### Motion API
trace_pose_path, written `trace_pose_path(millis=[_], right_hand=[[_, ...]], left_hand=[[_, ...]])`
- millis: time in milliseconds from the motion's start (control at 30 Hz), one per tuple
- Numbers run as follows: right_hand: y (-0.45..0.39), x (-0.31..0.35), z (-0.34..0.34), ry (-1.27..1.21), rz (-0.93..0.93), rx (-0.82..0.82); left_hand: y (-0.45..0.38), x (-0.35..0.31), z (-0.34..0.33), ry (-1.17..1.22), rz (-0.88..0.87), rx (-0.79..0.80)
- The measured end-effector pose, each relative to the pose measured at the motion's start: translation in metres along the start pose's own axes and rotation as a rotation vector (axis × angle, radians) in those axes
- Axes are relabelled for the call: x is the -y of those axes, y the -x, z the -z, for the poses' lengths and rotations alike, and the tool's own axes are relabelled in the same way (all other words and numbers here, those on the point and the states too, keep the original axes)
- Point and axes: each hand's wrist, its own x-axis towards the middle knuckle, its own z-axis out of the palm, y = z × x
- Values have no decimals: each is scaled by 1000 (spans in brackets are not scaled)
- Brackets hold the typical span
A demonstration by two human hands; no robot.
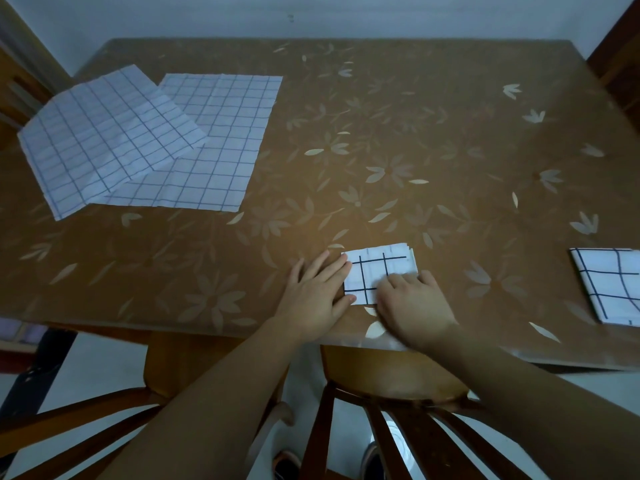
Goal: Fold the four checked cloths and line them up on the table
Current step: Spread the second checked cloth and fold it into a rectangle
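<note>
A small folded checked cloth (381, 268) lies near the table's front edge. My left hand (317, 294) lies flat with straight fingers along the cloth's left edge, fingertips touching it. My right hand (414, 306) presses down on the cloth's lower right part and covers it. A second folded checked cloth (609, 285) lies at the right, cut off by the frame's edge. Two unfolded checked cloths lie at the far left: one flat (221, 143), and a creased one (104, 140) overlapping its left side.
The table (415, 150) has a brown floral cover. Two wooden chairs stand just below its front edge, one at the left (104, 420) and one under my right arm (391, 420). Another chair shows at the far left (17, 88).
</note>
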Motion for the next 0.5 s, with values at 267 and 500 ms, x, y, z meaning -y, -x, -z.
trace_pose_path(millis=[267,500], right_hand=[[20,-39,8,-16,-68,20],[19,-38,13,-250,-331,147]], left_hand=[[-1,-4,2,15,21,26],[-9,-16,23,-17,-16,18]])
